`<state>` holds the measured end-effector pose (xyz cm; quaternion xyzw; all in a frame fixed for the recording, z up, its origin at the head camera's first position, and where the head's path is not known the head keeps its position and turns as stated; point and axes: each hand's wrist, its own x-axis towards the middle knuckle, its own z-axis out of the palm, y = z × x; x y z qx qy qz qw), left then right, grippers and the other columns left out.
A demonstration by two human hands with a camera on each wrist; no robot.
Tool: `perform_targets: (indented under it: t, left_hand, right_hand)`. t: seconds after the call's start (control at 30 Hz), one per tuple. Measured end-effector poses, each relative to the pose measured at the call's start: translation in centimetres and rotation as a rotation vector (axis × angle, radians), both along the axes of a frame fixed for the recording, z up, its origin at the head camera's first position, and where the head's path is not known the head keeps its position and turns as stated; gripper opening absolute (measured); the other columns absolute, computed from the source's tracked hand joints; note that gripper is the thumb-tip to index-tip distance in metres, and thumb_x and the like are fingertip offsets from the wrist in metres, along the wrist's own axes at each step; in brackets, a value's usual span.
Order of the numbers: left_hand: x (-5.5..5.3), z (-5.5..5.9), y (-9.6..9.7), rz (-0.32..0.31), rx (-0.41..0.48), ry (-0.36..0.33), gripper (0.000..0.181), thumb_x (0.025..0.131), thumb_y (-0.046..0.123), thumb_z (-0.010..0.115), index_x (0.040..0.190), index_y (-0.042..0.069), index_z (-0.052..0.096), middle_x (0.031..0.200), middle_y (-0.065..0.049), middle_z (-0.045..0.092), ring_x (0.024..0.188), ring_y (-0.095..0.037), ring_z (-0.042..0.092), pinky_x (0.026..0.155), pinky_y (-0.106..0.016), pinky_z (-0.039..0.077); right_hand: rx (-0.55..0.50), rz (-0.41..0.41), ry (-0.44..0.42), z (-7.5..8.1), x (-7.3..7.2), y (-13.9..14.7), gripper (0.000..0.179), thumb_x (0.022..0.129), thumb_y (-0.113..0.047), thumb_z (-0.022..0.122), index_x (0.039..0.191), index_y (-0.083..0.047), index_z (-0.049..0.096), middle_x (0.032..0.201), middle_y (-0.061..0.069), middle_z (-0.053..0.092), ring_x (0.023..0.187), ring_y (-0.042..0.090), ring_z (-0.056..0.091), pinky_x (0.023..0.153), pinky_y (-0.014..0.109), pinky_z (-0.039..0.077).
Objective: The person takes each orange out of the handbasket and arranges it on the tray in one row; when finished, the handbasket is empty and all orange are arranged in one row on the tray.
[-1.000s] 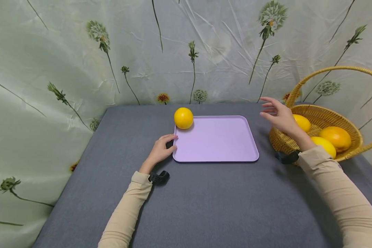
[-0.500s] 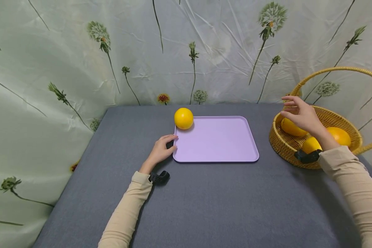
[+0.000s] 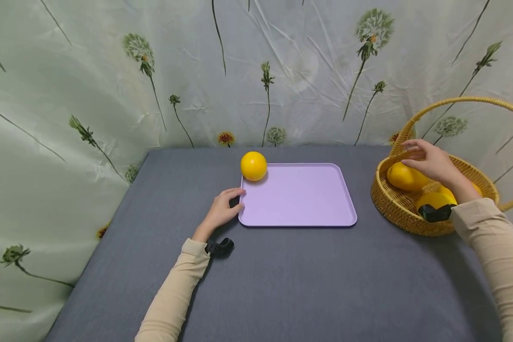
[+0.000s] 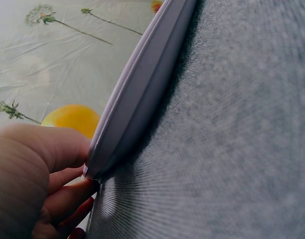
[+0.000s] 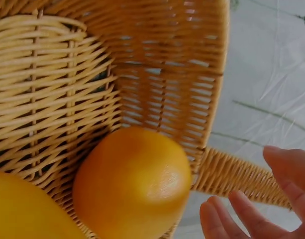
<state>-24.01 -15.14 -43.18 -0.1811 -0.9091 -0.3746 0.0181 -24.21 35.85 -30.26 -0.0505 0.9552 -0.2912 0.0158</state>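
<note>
A round yellow-orange fruit (image 3: pixel 253 166), like an orange, rests at the back left corner of the lilac tray (image 3: pixel 299 194). My left hand (image 3: pixel 222 208) holds the tray's left rim; in the left wrist view its thumb and fingers meet at the tray's edge. Over the wicker basket (image 3: pixel 389 211), my right hand (image 3: pixel 436 164) hovers with fingers spread and slightly bent. Just below it lies an orange-yellow fruit (image 3: pixel 403 177). The right wrist view shows that fruit (image 5: pixel 135 181) apart from the fingers. A yellow fruit (image 5: pixel 28 209) lies beside it.
The basket's tall handle (image 3: pixel 474 99) arches over the fruits. Part of another fruit (image 3: pixel 476 189) shows behind my right wrist. A grey cloth (image 3: pixel 299 285) covers the table. Flower-printed fabric (image 3: pixel 222 57) hangs behind it.
My right hand has moved right from between the tray and basket, then lowered over the fruit in the basket. The left hand and tray have kept their places.
</note>
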Motion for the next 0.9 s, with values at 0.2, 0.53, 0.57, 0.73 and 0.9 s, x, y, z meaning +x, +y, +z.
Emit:
perform_targets:
  t: [0.2,0.53,0.57,0.73,0.9]
  left_hand:
    - [0.0,-0.2,0.0,0.0,-0.004,0.004,0.043,0.084,0.014,0.062,0.127,0.005,0.058,0.138,-0.018,0.052,0.131,-0.035,0.044,0.11,-0.051,0.034]
    - [-0.1,-0.3,0.1,0.006,-0.01,-0.009,0.043,0.084,0.015,0.061,0.127,0.006,0.058,0.137,-0.018,0.052,0.131,-0.035,0.044,0.11,-0.051,0.033]
    - [-0.1,-0.3,0.1,0.006,-0.01,-0.013,0.043,0.084,0.015,0.061,0.127,0.006,0.058,0.138,-0.018,0.052,0.132,-0.035,0.044,0.111,-0.051,0.033]
    - [-0.1,-0.2,0.1,0.009,0.0,-0.009,0.043,0.084,0.014,0.061,0.126,0.005,0.058,0.138,-0.018,0.052,0.131,-0.035,0.044,0.11,-0.051,0.033]
    - [0.0,-0.1,0.0,0.008,0.003,0.004,0.044,0.083,0.013,0.062,0.126,0.005,0.058,0.137,-0.018,0.052,0.131,-0.035,0.044,0.11,-0.051,0.034]
  right_hand:
    - [0.037,0.011,-0.098,-0.7,-0.7,1.1,0.058,0.094,-0.018,0.051,0.141,0.005,0.025,0.139,0.041,0.027,0.124,0.056,0.03,0.096,0.066,0.032]
    - [0.127,0.102,-0.175,-1.8,-1.4,2.3,0.048,0.089,-0.008,0.054,0.132,0.008,0.041,0.139,0.04,0.03,0.12,0.052,0.036,0.087,0.052,0.04]
    - [0.137,0.109,-0.173,-1.8,-1.4,2.4,0.047,0.089,-0.008,0.055,0.131,0.008,0.043,0.138,0.04,0.031,0.118,0.051,0.037,0.083,0.046,0.041]
    - [0.181,0.128,-0.171,-1.9,-1.5,2.5,0.049,0.088,-0.011,0.057,0.132,0.006,0.045,0.136,0.039,0.036,0.099,0.038,0.045,0.074,0.031,0.035]
    - [0.218,0.167,-0.187,-1.9,-1.7,2.7,0.058,0.087,-0.016,0.061,0.138,0.003,0.04,0.134,0.039,0.039,0.088,0.031,0.048,0.072,0.031,0.036]
